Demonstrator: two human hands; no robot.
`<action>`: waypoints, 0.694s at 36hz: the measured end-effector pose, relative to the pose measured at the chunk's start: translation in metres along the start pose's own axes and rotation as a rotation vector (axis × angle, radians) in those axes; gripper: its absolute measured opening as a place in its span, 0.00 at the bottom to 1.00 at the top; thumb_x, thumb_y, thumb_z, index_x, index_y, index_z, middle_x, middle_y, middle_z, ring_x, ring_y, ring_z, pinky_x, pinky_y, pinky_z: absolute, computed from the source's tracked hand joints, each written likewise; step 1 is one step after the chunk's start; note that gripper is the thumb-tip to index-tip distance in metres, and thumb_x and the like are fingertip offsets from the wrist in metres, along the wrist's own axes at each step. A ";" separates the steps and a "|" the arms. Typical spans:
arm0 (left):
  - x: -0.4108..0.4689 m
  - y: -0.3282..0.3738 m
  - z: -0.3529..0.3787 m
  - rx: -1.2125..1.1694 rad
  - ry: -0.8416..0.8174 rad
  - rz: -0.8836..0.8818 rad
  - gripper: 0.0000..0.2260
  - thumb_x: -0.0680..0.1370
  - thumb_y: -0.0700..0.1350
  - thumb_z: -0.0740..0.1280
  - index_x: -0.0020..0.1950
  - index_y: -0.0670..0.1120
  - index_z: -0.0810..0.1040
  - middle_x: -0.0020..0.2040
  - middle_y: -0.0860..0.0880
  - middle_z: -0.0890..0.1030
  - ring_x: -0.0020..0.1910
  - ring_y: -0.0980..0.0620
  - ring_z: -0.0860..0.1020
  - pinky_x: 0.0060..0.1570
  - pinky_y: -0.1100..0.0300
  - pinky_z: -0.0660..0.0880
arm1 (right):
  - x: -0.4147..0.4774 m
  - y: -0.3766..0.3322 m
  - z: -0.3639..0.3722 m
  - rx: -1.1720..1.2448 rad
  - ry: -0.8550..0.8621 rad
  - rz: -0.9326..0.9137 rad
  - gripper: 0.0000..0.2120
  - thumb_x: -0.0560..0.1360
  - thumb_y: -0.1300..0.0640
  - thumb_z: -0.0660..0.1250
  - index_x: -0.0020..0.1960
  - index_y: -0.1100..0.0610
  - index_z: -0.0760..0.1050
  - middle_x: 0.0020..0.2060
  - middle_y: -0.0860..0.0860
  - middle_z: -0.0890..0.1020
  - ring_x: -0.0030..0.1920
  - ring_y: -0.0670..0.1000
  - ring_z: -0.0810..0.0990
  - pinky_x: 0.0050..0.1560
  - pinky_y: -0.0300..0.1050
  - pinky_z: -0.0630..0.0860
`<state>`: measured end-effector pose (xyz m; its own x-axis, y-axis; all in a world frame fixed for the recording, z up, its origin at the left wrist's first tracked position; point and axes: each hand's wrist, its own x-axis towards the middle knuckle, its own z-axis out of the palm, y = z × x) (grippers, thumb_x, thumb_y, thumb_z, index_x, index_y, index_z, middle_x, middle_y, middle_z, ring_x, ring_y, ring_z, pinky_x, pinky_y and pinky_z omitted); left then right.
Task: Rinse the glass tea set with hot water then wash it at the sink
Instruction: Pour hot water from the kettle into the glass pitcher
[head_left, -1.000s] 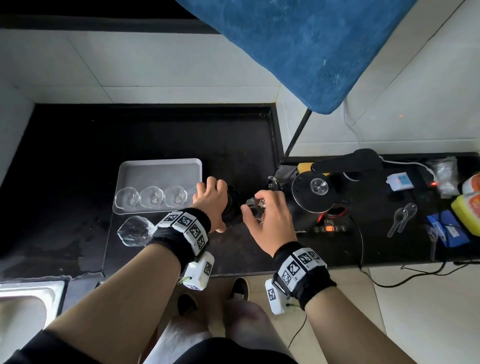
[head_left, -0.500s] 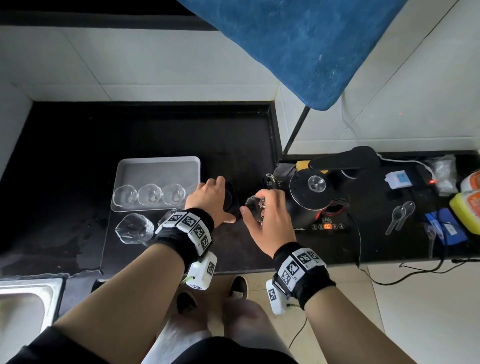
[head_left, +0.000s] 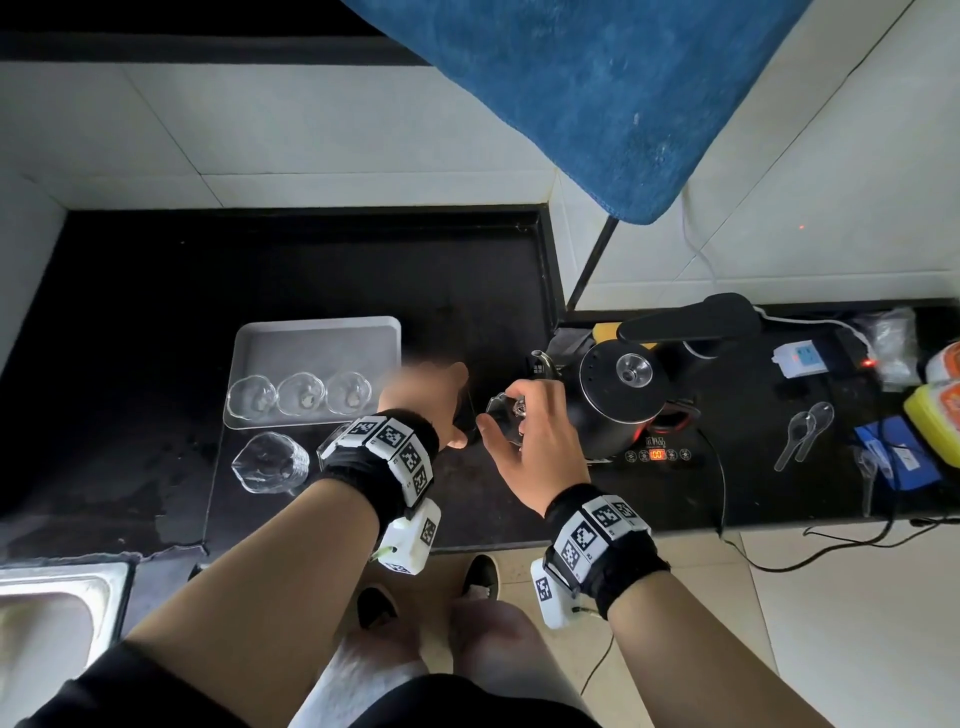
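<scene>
Glass is the story from the head camera. Dead centre, the right hand (head_left: 535, 447) has thumb and fingertips curled on a clear glass piece (head_left: 500, 413) with a glint of metal in it, over the black desk (head_left: 156, 338). Hard against it at nine o'clock is the left hand (head_left: 421, 397), motion-blurred and wrapped round a dark object (head_left: 466, 423); what that object is, I cannot tell. The hands sit close together, nearly touching.

Further out at nine o'clock, a pale tray (head_left: 317, 343) carries three small glass cups (head_left: 301, 396) in a row along its near edge. Just off the tray at six o'clock, a glass pitcher (head_left: 270, 462) sits on the desk beside the left wrist.

At three o'clock of the hands stands a black kettle (head_left: 608, 415) on its heating base, with the orange display (head_left: 657, 455) lit. Further toward three o'clock lie two clear spoons (head_left: 802, 434). The steel sink (head_left: 62, 577) fills the seven o'clock corner, and a blue towel (head_left: 597, 104) hangs at twelve.
</scene>
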<state>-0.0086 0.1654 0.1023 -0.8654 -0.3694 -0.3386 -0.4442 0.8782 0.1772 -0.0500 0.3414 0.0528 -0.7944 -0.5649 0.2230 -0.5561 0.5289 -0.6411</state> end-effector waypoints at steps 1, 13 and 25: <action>0.001 0.006 0.001 -0.003 -0.001 0.012 0.34 0.70 0.54 0.81 0.70 0.54 0.68 0.59 0.46 0.76 0.61 0.42 0.75 0.46 0.51 0.76 | 0.000 0.004 -0.004 -0.008 0.001 0.007 0.21 0.79 0.41 0.70 0.63 0.53 0.71 0.58 0.48 0.70 0.43 0.48 0.78 0.40 0.46 0.79; 0.040 0.097 -0.001 -0.063 -0.021 0.072 0.36 0.68 0.47 0.83 0.72 0.50 0.69 0.64 0.44 0.72 0.65 0.40 0.71 0.57 0.46 0.80 | 0.010 0.075 -0.073 -0.003 0.000 0.024 0.22 0.81 0.38 0.62 0.68 0.53 0.70 0.61 0.48 0.71 0.50 0.50 0.79 0.45 0.52 0.81; 0.074 0.148 0.021 -0.184 0.124 0.073 0.42 0.66 0.44 0.85 0.73 0.50 0.65 0.66 0.45 0.64 0.66 0.43 0.70 0.61 0.50 0.78 | 0.017 0.133 -0.111 0.044 -0.022 0.004 0.22 0.79 0.42 0.70 0.65 0.55 0.71 0.59 0.47 0.69 0.44 0.46 0.76 0.42 0.40 0.75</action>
<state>-0.1335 0.2742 0.0838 -0.9136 -0.3511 -0.2049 -0.4043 0.8378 0.3669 -0.1651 0.4727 0.0531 -0.7906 -0.5771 0.2045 -0.5415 0.5032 -0.6735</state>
